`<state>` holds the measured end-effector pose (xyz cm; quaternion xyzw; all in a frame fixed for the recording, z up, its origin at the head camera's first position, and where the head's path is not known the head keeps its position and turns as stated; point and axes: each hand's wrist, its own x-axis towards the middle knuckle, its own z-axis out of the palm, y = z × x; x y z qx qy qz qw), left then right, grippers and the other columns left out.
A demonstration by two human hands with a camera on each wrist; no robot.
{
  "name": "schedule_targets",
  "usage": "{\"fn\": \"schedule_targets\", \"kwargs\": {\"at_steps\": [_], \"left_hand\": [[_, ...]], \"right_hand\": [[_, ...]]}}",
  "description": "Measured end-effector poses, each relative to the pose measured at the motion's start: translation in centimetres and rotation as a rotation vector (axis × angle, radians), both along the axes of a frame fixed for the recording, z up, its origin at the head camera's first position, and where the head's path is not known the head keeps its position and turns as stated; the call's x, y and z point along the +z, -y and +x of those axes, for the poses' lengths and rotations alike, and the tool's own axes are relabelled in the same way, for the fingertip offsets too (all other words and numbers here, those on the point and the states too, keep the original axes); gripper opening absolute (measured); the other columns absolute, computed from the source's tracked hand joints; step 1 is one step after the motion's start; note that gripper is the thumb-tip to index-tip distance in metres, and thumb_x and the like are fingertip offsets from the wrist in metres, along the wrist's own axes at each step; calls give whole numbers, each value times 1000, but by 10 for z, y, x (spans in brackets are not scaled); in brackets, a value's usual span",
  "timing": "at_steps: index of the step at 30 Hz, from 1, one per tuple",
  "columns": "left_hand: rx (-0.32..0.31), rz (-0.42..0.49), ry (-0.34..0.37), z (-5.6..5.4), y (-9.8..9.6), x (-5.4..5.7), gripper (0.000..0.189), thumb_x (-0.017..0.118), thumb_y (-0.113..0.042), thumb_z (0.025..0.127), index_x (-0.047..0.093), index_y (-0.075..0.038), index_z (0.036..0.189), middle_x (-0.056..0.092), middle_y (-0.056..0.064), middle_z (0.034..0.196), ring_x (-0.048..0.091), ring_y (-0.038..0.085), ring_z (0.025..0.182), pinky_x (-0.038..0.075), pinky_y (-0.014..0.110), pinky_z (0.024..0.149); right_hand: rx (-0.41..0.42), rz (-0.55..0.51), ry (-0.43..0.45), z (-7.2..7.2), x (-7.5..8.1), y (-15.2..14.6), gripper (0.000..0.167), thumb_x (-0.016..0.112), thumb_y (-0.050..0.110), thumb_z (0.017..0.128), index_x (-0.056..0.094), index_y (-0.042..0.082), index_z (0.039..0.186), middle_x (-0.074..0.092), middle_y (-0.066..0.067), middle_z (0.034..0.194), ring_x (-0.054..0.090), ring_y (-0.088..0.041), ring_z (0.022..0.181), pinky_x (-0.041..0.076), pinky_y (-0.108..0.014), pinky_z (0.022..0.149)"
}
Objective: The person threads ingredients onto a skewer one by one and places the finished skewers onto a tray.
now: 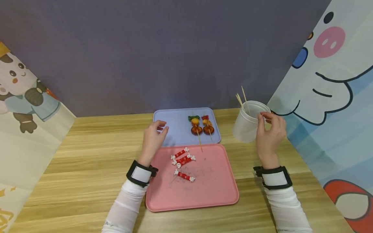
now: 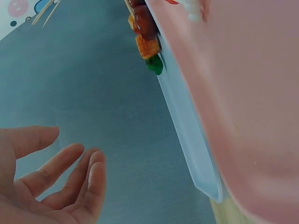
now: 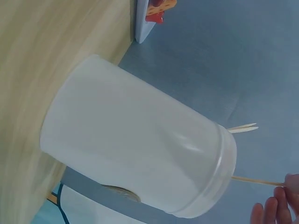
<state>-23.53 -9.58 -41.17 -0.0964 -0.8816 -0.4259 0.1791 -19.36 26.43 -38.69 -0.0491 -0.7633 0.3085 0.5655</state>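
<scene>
My right hand (image 1: 271, 136) is at the right rim of a white plastic bucket (image 1: 245, 127). Its thumb and fingertips pinch the upper end of a thin wooden skewer (image 3: 257, 180), whose lower part goes down inside the bucket. More skewers (image 1: 239, 100) lean out over the bucket's left rim. Above the left side of a light blue tray (image 1: 175, 127), my left hand (image 1: 152, 139) holds nothing, its fingers loosely bent. Two skewers of food pieces (image 1: 196, 130) lie on that tray's right side, with brown round slices, yellow-orange pieces, and green and red ends.
In front of the blue tray lies a pink tray (image 1: 209, 187) with several red-wrapped candies (image 1: 183, 175) with white twisted ends. Both trays and the bucket stand on a wooden table (image 1: 96, 168). A grey wall (image 1: 175, 58) rises behind, with cartoon-printed panels at both sides.
</scene>
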Motion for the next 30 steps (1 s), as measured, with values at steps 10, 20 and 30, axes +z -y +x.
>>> {"fn": "schedule_targets", "kwargs": {"at_steps": [10,20,30], "left_hand": [[-19,40,-21,-4,-3,4,20,65,-14,88,68,-2,103,70,16,98,66,27,85,55,38,76],[-59,71,-62,-6,-16,9,20,66,-13,87,68,0,102,70,16,98,67,27,84,56,38,74],[-78,69,-63,-4,-29,13,20,65,-15,88,69,-3,103,70,13,99,66,24,85,56,36,75]], "right_hand": [[32,5,-87,10,18,9,27,66,23,89,70,-3,92,65,-19,89,63,-30,84,46,-11,80],[58,-88,-315,31,45,34,11,72,6,82,72,-5,84,65,-23,81,60,-30,79,53,-19,79],[133,-188,-561,57,67,60,15,71,2,82,65,-11,78,63,-16,79,59,-23,78,54,-21,73]]}}
